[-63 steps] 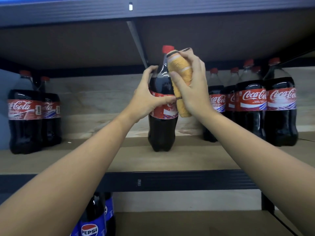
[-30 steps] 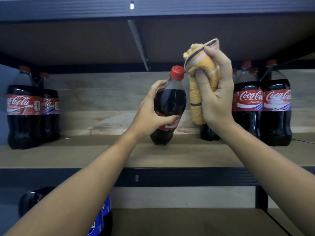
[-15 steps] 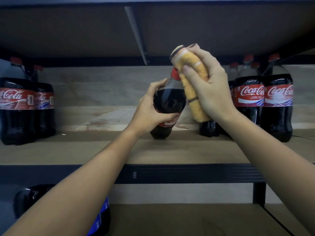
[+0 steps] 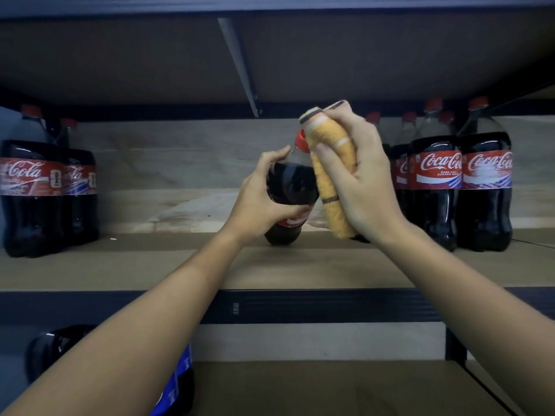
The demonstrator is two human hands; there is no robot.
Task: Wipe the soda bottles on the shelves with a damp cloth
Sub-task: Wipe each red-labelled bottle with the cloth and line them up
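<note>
A large cola bottle [image 4: 289, 184] with a red cap leans toward me, its base on the middle shelf [image 4: 210, 265]. My left hand [image 4: 258, 202] grips its body around the label. My right hand [image 4: 360, 178] holds a folded yellow cloth [image 4: 329, 187] pressed against the bottle's neck and right shoulder, partly covering the cap.
Several upright Coca-Cola bottles [image 4: 435, 175] stand at the right of the shelf, two more [image 4: 33, 187] at the left. The upper shelf's underside [image 4: 270, 55] hangs close above. Blue-labelled bottles [image 4: 177, 385] sit on the shelf below at lower left.
The bottle was tipped from upright toward me. The cloth lifted off above the cap, then came back down onto the neck and shoulder.
</note>
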